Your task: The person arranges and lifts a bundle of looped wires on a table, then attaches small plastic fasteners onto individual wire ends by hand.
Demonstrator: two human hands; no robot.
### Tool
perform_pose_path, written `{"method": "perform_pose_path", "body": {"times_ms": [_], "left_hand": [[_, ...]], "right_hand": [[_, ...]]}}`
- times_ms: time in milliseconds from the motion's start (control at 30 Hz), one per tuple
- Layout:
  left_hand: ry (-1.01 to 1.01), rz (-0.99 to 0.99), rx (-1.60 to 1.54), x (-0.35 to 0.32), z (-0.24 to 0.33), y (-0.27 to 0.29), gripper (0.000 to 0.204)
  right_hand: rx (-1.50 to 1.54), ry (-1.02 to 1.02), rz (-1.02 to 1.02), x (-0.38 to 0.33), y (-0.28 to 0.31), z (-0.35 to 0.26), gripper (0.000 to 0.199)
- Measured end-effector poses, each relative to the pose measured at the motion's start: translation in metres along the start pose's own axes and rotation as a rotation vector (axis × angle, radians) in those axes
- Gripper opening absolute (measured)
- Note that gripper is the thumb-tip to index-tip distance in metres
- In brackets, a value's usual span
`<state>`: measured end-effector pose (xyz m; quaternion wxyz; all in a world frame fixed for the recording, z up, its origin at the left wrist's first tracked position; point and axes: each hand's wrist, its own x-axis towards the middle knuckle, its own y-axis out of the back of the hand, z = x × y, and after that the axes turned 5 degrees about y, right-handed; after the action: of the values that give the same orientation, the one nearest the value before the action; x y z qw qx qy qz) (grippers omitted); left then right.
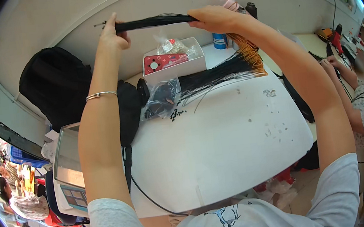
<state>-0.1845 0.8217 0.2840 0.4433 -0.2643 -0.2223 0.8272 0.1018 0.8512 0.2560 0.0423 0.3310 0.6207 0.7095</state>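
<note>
A bundle of thin black wires [153, 22] is stretched level between my raised hands, above the far side of the table. My left hand [114, 37] is closed round its left end, where a few small dark tips stick out past the thumb. My right hand [211, 18] grips the other end, its fingers wrapped over the wires. Orange wire ends [239, 42] show just below my right wrist. Beneath, a second bundle of black wires [218, 75] with orange ends lies on the white table [212, 141].
A white box [175, 71] holds a red patterned phone-like object [165, 63] and a clear bag. Beside it lie a plastic bag [162, 98] and small black pieces [176, 114]. A black backpack [53, 85] stands left, a weighing scale [69, 171] nearer. A co-worker [363, 93] sits right.
</note>
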Motion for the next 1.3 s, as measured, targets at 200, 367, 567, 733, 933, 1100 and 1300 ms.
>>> {"method": "perform_pose_path", "body": {"times_ms": [200, 367, 567, 733, 933, 1100, 1300], "left_hand": [[0.029, 0.141, 0.166, 0.092, -0.045, 0.008, 0.022], [0.07, 0.174, 0.208, 0.174, -0.096, 0.026, 0.029], [0.217, 0.178, 0.26, 0.271, -0.166, 0.083, 0.041], [0.295, 0.108, 0.294, 0.275, -0.186, 0.111, 0.052], [0.306, 0.172, 0.172, 0.221, -0.191, 0.097, 0.067], [-0.211, 0.169, 0.559, 0.156, -0.202, 0.123, 0.045], [-0.578, -0.361, 0.987, 0.019, -0.287, 0.132, 0.03]], "right_hand": [[-0.289, 0.088, -0.046, 0.082, -0.131, 0.1, 0.029], [-0.266, 0.086, -0.105, 0.109, -0.236, 0.16, 0.037], [-0.312, 0.009, -0.083, 0.101, -0.315, 0.193, 0.045], [-0.119, -0.152, -0.37, 0.088, -0.285, 0.174, 0.079], [0.285, 0.017, -0.071, 0.025, -0.237, 0.167, 0.063], [0.176, -0.083, 0.112, -0.087, -0.206, 0.157, 0.029], [0.139, -0.254, -0.06, -0.238, -0.221, 0.134, 0.017]]}}
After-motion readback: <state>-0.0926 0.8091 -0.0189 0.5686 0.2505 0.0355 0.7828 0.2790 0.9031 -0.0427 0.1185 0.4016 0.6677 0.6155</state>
